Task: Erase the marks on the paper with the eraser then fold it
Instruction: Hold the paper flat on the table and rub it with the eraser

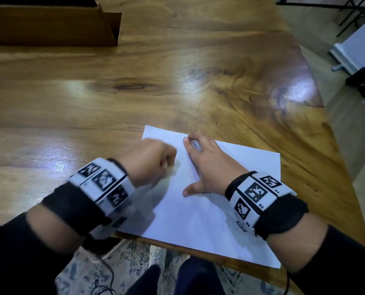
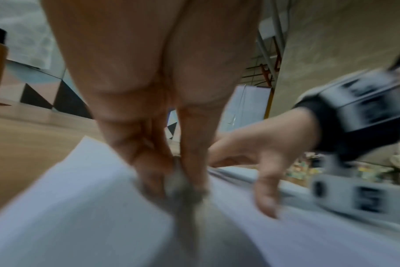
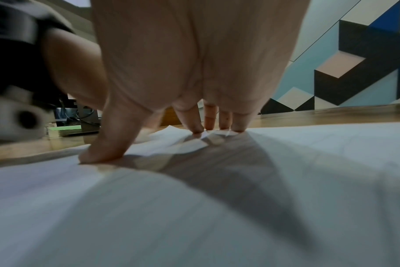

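The white rectangular sheet of paper lies flat at the near edge of the glossy brown wooden counter, its nearest corner reaching just past that edge; faint pencil lines show on it in the right wrist view, too dim to read; the right hand lies on the sheet's far half with straight spread fingers and thumb pressing it down, so this grip is open and flat; the left hand sits just beside it over the paper's left part, its fingers curled inward; in the blurred left wrist view the fingertips pinch a small grey eraser whose lower end meets the sheet, so this grip is closed round the eraser; both wrists wear white bands printed with black square markers over black sleeves; farther out, a dark brown wooden box stands at the far left of the counter, well apart from the paper; a patterned grey and blue rug lies on the floor below the counter's edge
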`<action>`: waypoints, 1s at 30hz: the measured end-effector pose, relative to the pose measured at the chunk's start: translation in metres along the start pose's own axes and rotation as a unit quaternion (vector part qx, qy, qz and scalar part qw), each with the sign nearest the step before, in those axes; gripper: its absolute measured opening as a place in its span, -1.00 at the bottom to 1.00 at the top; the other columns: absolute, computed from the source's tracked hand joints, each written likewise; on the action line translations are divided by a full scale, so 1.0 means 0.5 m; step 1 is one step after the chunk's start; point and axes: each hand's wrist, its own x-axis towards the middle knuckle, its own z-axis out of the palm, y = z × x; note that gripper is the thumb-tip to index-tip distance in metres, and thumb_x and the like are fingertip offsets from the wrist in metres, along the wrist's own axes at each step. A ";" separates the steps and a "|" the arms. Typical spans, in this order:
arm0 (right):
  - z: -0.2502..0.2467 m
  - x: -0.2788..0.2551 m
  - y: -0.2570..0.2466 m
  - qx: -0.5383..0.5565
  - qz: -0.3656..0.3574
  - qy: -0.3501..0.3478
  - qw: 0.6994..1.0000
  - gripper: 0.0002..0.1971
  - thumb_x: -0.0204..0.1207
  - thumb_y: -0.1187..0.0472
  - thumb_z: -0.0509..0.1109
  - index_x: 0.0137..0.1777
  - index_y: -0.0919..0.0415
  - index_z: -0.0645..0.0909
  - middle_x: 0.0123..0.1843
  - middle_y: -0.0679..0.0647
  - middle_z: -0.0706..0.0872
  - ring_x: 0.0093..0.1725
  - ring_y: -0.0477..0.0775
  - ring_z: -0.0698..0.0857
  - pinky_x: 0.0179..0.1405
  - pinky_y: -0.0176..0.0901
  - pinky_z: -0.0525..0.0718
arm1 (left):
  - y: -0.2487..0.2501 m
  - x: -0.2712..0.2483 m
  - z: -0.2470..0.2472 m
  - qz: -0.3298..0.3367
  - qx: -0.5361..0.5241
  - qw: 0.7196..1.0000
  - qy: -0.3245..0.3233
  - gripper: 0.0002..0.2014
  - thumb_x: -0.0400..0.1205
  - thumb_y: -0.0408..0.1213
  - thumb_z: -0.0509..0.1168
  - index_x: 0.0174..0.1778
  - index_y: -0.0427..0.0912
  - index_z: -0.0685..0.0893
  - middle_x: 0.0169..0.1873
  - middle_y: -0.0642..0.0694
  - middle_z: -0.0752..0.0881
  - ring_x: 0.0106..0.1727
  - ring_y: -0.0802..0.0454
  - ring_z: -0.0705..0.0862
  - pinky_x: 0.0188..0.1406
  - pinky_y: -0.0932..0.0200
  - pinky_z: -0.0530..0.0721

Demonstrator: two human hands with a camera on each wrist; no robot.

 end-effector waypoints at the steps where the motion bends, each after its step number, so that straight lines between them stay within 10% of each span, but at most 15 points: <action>1: 0.000 0.000 0.000 -0.001 -0.001 0.000 1.000 0.22 0.25 -0.24 0.55 0.67 0.22 -0.18 0.65 0.07 -0.13 0.65 0.06 -0.15 0.59 -0.24 -0.05 | -0.004 -0.022 0.005 0.006 0.010 0.999 -0.053 -0.92 0.35 -0.39 0.36 -0.33 -0.12 0.68 -0.45 -0.01 0.67 -0.29 -0.01 0.59 -0.34 0.27 0.46; 3: 0.001 -0.001 0.000 -0.002 -0.001 0.002 1.000 0.22 0.25 -0.24 0.55 0.67 0.22 -0.18 0.66 0.06 -0.12 0.64 0.05 -0.14 0.58 -0.25 -0.04 | -0.012 -0.031 0.003 -0.004 0.014 0.994 -0.104 -0.88 0.35 -0.40 0.34 -0.31 -0.10 0.73 -0.40 -0.03 0.73 -0.29 0.03 0.64 -0.32 0.31 0.51; 9: -0.001 -0.002 -0.002 -0.002 0.001 0.001 1.000 0.22 0.26 -0.23 0.55 0.68 0.21 -0.18 0.66 0.05 -0.12 0.64 0.04 -0.13 0.58 -0.24 0.00 | -0.016 0.035 -0.008 -0.042 -0.036 0.994 0.093 -0.93 0.44 -0.36 0.39 -0.27 -0.13 0.64 -0.41 -0.01 0.61 -0.22 -0.06 0.56 -0.22 0.17 0.48; 15: 0.001 -0.002 -0.001 -0.005 0.000 0.002 1.000 0.21 0.27 -0.24 0.54 0.67 0.22 -0.18 0.67 0.06 -0.13 0.65 0.04 -0.13 0.58 -0.25 -0.02 | -0.025 -0.061 0.014 -0.008 0.011 0.996 -0.092 -0.93 0.39 -0.31 0.41 -0.33 -0.03 0.71 -0.34 -0.01 0.74 -0.29 0.05 0.62 -0.34 0.34 0.47; 22: -0.001 -0.001 -0.002 -0.003 0.000 0.003 1.000 0.22 0.27 -0.24 0.54 0.68 0.23 -0.19 0.65 0.07 -0.13 0.64 0.05 -0.13 0.58 -0.26 -0.04 | 0.005 0.045 -0.015 -0.029 -0.008 0.996 0.079 -0.89 0.43 -0.40 0.36 -0.16 -0.18 0.68 -0.28 -0.05 0.61 -0.15 -0.07 0.59 -0.12 0.16 0.52; 27: -0.001 -0.002 -0.001 -0.006 -0.001 -0.002 1.000 0.22 0.26 -0.25 0.54 0.67 0.22 -0.19 0.66 0.05 -0.14 0.65 0.05 -0.15 0.58 -0.24 -0.03 | -0.010 -0.054 0.026 0.012 0.006 0.996 -0.084 -0.94 0.37 -0.29 0.43 -0.28 -0.09 0.73 -0.36 -0.02 0.70 -0.31 0.06 0.56 -0.40 0.37 0.42; 30: -0.002 -0.002 -0.002 -0.009 0.000 0.000 1.000 0.22 0.26 -0.25 0.54 0.67 0.22 -0.18 0.67 0.04 -0.15 0.65 0.06 -0.15 0.59 -0.23 -0.03 | -0.004 -0.019 0.009 0.018 0.011 0.998 -0.062 -0.84 0.37 -0.39 0.34 -0.24 -0.08 0.75 -0.29 -0.06 0.78 -0.30 0.10 0.57 -0.42 0.44 0.40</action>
